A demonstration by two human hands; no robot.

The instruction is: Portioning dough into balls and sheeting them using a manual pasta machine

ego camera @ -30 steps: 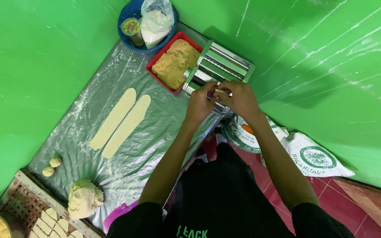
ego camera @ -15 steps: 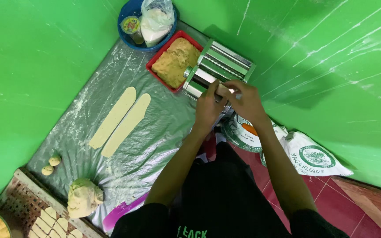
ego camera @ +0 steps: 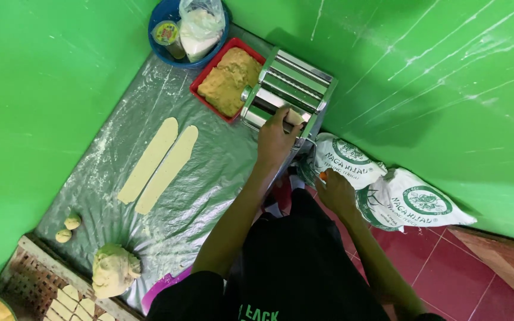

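A steel hand-cranked dough roller (ego camera: 293, 87) stands at the far end of a plastic-covered table. My left hand (ego camera: 275, 137) rests at its front, fingers closed on a small piece of pale dough (ego camera: 293, 117) at the rollers. My right hand (ego camera: 334, 191) is lower, beside the machine's right side, closed around the orange crank handle (ego camera: 323, 175). Two long flat dough strips (ego camera: 159, 163) lie side by side on the plastic to the left.
A red tray of yellow dough (ego camera: 228, 80) and a blue bowl (ego camera: 168, 37) with a bag and cup stand behind the roller. Dough lump (ego camera: 113, 270), two small balls (ego camera: 68, 228), a wicker tray (ego camera: 28, 280) sit near me. White flour sacks (ego camera: 391, 191) lie on the red floor.
My hands have separated: the left one moved up to the rollers with the dough piece, and the right one dropped down to the crank at the machine's side.
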